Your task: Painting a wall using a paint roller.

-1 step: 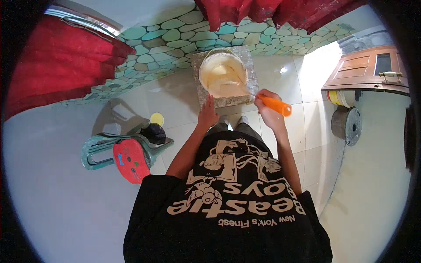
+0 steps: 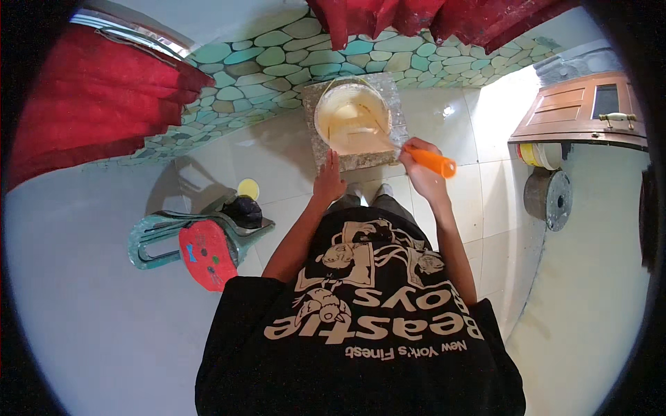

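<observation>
My right hand [image 2: 424,173] is closed round the orange handle [image 2: 437,163] of a paint roller. Its thin metal rod slants left into a round whitish bucket [image 2: 320,111], where the pale roller head [image 2: 359,130] seems to lie against the inside near the front. Cream-coloured paint coats the bucket's interior. At the bucket's near left rim, my left hand [image 2: 330,179] has its fingers stretched forward, touching or almost touching the edge. Under the bucket is a square, speckled grey slab [image 2: 320,156].
Left of me stands a green plastic chair [image 2: 156,239] with a red piece [image 2: 208,256] and a black bag [image 2: 244,211]; a yellow lid [image 2: 248,188] lies beside it. Red curtains [image 2: 90,97] hang over the stone-patterned wall [image 2: 277,59]. To the right are a grey cylinder [image 2: 548,197] and a wooden door [image 2: 562,107].
My right hand and the roller handle have shifted slightly left and toward the bucket. The left hand and bucket look unchanged.
</observation>
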### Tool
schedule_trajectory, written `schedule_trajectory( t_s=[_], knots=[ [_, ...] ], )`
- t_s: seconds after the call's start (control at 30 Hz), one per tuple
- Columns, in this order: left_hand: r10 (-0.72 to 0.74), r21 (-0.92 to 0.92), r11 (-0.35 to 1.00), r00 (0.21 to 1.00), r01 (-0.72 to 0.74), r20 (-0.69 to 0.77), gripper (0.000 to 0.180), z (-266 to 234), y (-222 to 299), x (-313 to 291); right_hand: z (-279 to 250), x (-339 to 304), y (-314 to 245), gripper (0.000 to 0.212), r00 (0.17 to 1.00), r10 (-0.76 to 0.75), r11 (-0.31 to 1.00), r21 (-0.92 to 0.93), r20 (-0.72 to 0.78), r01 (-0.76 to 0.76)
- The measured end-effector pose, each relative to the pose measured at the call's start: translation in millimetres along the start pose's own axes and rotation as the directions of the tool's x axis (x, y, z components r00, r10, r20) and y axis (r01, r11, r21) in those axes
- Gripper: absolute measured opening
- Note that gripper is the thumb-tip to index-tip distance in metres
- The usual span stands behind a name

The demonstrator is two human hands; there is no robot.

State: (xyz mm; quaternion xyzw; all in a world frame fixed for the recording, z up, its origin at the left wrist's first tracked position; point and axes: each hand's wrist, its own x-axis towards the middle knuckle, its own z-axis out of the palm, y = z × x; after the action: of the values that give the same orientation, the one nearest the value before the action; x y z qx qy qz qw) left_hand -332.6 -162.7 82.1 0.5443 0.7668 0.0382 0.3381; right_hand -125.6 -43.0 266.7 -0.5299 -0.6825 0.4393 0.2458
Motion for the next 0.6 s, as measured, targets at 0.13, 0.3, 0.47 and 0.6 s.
schedule_trajectory(
  t_s=[0.13, 0.3, 0.47, 0.6],
  knots=[
    [0.085, -0.026, 0.996, 0.988, -0.089, -0.132, 0.094, 19, -13, 7, 16, 20, 9, 0.013, 1.000, -0.010, 0.983, 0.183, 0.003, 0.009],
    [0.141, -0.073, 0.983, 0.954, -0.166, -0.264, 0.091, 20, -20, -1, -11, -18, -62, 0.010, 0.993, 0.093, 0.964, 0.243, 0.077, -0.109],
    [0.145, -0.050, 0.987, 0.981, -0.153, -0.130, 0.090, 14, -19, -8, -27, -42, -101, 0.008, 0.984, 0.163, 0.928, 0.326, 0.074, -0.178],
    [0.139, -0.078, 0.986, 0.987, -0.145, -0.078, 0.091, 8, -18, -12, -24, -44, -98, 0.009, 0.982, 0.158, 0.945, 0.273, 0.101, -0.180]
  ],
)
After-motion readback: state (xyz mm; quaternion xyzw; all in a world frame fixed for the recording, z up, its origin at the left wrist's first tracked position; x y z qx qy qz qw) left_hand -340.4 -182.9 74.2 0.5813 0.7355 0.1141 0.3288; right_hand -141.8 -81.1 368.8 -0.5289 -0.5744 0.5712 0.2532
